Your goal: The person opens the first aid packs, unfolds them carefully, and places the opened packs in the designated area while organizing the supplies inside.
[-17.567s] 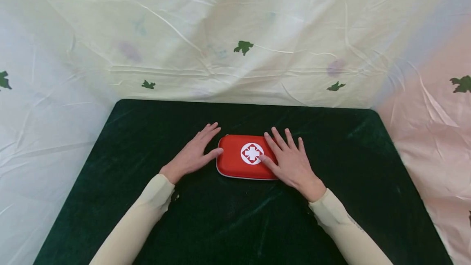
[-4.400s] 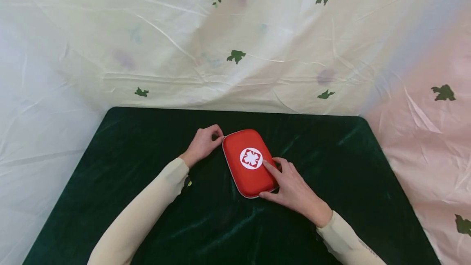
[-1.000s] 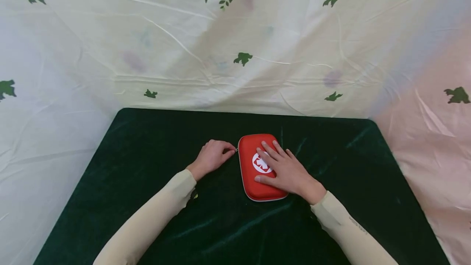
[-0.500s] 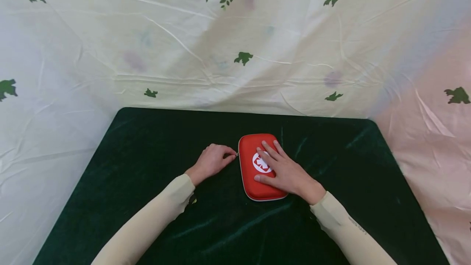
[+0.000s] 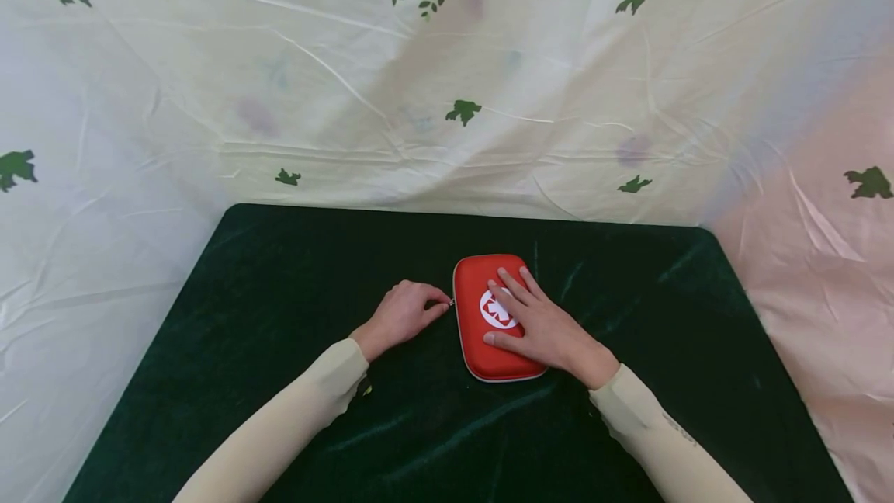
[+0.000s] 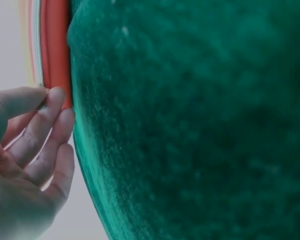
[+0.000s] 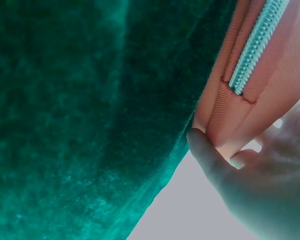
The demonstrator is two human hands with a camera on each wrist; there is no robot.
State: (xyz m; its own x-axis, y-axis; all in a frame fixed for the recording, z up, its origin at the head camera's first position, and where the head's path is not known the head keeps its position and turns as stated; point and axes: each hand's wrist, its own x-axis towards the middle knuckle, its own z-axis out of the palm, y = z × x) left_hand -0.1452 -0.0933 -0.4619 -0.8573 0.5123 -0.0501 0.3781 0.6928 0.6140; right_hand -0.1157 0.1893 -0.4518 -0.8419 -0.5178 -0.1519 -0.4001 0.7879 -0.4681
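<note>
A red hard-shell first-aid case (image 5: 482, 359) with a white cross emblem lies on the green cloth, its long side roughly toward me. At its left edge my left hand (image 5: 400, 315) pinches the small zipper pull (image 5: 452, 302) between thumb and forefinger. The left wrist view shows the zipper (image 6: 37, 50) running up the case's side from those fingertips, the pull mostly hidden. My right hand (image 5: 555, 336) rests spread over the lid's right part, covering some of the emblem. In the right wrist view, a zipper end (image 7: 237, 87) meets a fabric strip near that hand.
Dark green velvet cloth (image 5: 314, 254) covers the table. Pale curtains with green leaf prints (image 5: 391, 84) hang behind its far edge, and pinkish cloth (image 5: 824, 254) hangs on the right.
Over the last second my left hand slides the zipper pull toward me along the left edge; my right hand stays put. Earlier the case lay crosswise, then slanted, and has since been turned.
</note>
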